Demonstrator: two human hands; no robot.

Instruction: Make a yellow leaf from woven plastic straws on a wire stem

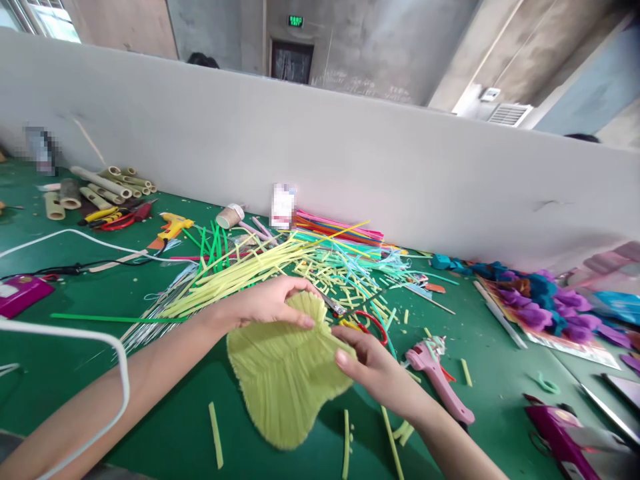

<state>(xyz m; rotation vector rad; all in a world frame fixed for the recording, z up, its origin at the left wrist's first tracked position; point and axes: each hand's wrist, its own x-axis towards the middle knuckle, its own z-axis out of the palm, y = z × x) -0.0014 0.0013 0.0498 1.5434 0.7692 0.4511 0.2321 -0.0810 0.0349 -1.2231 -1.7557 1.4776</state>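
Observation:
Between my two hands is a yellow-green leaf shape [283,383], ribbed and fuzzy at its edges, apparently built from pipe cleaners. My left hand [273,303] pinches its upper edge, thumb on the front face and fingers behind. At its right edge, my right hand [370,363] grips with the thumb in front and the other fingers partly hidden. The leaf is tilted above the green table. Just behind my right hand lie red-and-yellow-handled scissors [373,327]. A pink glue gun [440,380] rests to the right of that hand.
Yellow-green pipe cleaners [235,273] and short cut pieces lie behind my hands. A yellow glue gun [175,225], pliers [127,217] and bamboo tubes [107,187] are at the left. A white cable [125,380] crosses near my left arm. Purple and blue petals [545,303] lie right; a grey partition [320,147] stands behind.

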